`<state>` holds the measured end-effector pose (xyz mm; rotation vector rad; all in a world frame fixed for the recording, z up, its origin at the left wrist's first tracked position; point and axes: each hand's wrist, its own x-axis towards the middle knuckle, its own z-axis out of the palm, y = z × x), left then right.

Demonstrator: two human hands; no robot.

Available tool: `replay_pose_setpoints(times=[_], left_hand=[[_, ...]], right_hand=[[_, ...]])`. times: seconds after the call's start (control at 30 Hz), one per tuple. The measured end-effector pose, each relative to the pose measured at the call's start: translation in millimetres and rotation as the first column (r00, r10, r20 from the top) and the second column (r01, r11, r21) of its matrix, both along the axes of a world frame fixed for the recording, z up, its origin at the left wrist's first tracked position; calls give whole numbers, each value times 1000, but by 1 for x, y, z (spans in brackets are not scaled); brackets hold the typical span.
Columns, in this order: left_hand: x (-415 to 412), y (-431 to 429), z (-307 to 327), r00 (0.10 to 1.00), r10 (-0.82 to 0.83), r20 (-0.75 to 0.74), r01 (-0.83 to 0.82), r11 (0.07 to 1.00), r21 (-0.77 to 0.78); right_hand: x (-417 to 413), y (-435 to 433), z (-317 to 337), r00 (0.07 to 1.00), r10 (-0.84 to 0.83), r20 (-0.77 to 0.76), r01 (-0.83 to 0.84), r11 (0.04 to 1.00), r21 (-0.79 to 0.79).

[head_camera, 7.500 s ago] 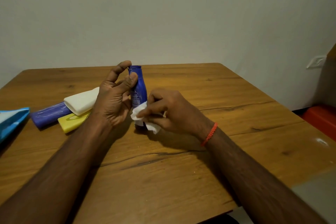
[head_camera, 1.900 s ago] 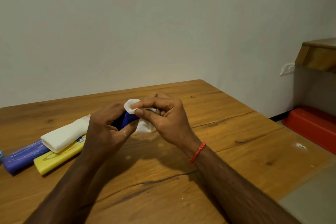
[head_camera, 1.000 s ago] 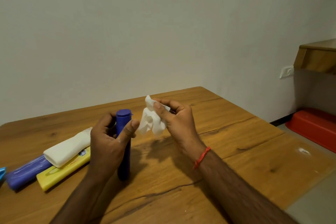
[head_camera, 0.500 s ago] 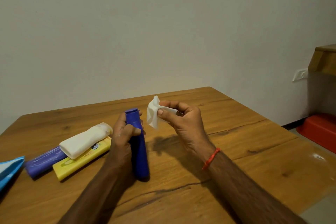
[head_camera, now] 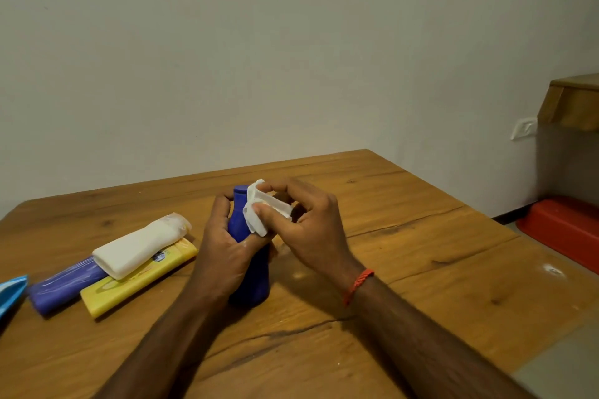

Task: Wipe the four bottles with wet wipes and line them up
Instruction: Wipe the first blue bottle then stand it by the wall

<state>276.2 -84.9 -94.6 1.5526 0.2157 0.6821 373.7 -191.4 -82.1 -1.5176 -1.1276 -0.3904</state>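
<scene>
1. The dark blue bottle (head_camera: 256, 278) is stood upright on the wooden table (head_camera: 421, 269) and is gripped around its body by the left hand (head_camera: 223, 253).
2. A white wet wipe (head_camera: 254, 220) is pinched in the fingers of the right hand (head_camera: 314, 236) and pressed against the bottle's neck, just below the cap. This bottle is judged to be mid-wipe.
3. The white bottle (head_camera: 136, 249), yellow bottle (head_camera: 136, 280) and purple bottle (head_camera: 61, 288) are seen lying in a heap to the left, the white one resting on the other two.
4. No line has been formed. Three bottles and the lining-up are judged to remain.
</scene>
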Motion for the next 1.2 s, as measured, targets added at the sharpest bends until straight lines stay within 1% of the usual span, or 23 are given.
replay_pose_setpoints(times=[0.1, 0.13, 0.17, 0.3, 0.4, 0.43, 0.47, 0.53, 0.6, 0.73, 0.8, 0.87, 0.93, 0.97, 1.07, 1.13, 1.2], left_hand=[[0, -1, -2, 998, -58, 29, 57, 998, 14], [0, -1, -2, 997, -71, 31, 70, 997, 23], [0, -1, -2, 996, -80, 32, 79, 996, 37], [2, -3, 0, 997, -76, -9, 76, 979, 190], [2, -6, 1, 993, -118, -30, 122, 979, 162], [1, -7, 2, 991, -130, -32, 134, 978, 161], [0, -7, 3, 989, -144, -28, 146, 976, 159], [-2, -7, 4, 986, -166, -15, 166, 976, 141], [-3, -4, 3, 987, -161, -25, 163, 977, 135], [-5, 2, 3, 981, -188, -47, 194, 964, 183], [-5, 5, 3, 979, -192, -60, 201, 946, 253], [-5, 10, 3, 984, -156, -92, 178, 920, 348], [-5, 11, 4, 985, -141, -95, 168, 901, 400], [-4, 10, 3, 984, -156, -84, 177, 900, 399], [-4, 2, 5, 973, -225, -54, 231, 921, 314], [-4, 0, 3, 965, -256, -59, 263, 941, 211], [-8, -3, 3, 959, -279, -53, 281, 958, 54]], right_hand=[[-3, 4, -7, 974, -26, 227, 28, 1000, -6], [-4, 6, -9, 962, -50, 268, 55, 998, -11], [-4, 6, -8, 957, -80, 278, 84, 996, -2], [-1, 3, -2, 961, -235, 145, 222, 970, 99], [0, 4, 0, 958, -280, 54, 274, 956, 103], [0, 4, 1, 955, -290, 60, 284, 955, 92], [0, 3, 2, 951, -292, 102, 285, 955, 77], [-1, 1, 4, 942, -224, 249, 220, 975, 45], [-1, 0, 7, 932, -120, 341, 122, 992, 14], [6, -3, 7, 919, 18, 394, 2, 999, -50], [9, -4, 6, 914, 32, 405, -9, 998, -57], [8, -3, 4, 924, -18, 381, 32, 999, -32], [3, -2, 6, 952, -86, 292, 78, 996, 37], [0, -2, 7, 966, -112, 232, 96, 992, 82], [1, -5, 11, 992, -112, 50, 102, 980, 171], [4, -7, 12, 997, -66, -34, 70, 985, 156], [5, -6, 11, 997, -30, -75, 37, 994, 102]])
